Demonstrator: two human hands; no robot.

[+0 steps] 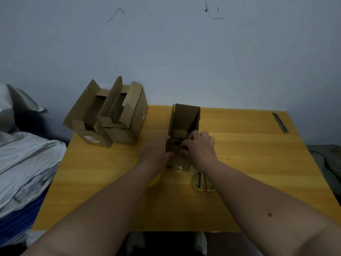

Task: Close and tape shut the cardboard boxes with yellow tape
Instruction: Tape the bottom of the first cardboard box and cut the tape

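the yellow bench [239,163] carries an open cardboard box [184,122] at its middle. two more open boxes [110,115] stand left of it. the left hand [156,154] grips its near left wall; the right hand [201,146] pinches its near flap. scissors [202,182] lie just nearer.

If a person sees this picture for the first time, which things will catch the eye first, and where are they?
First the two hands, left hand and right hand, meeting on the open cardboard box in the middle of the yellow table. Next, two more open boxes stand side by side at the table's far left corner. Yellow-handled scissors lie beside the right forearm.
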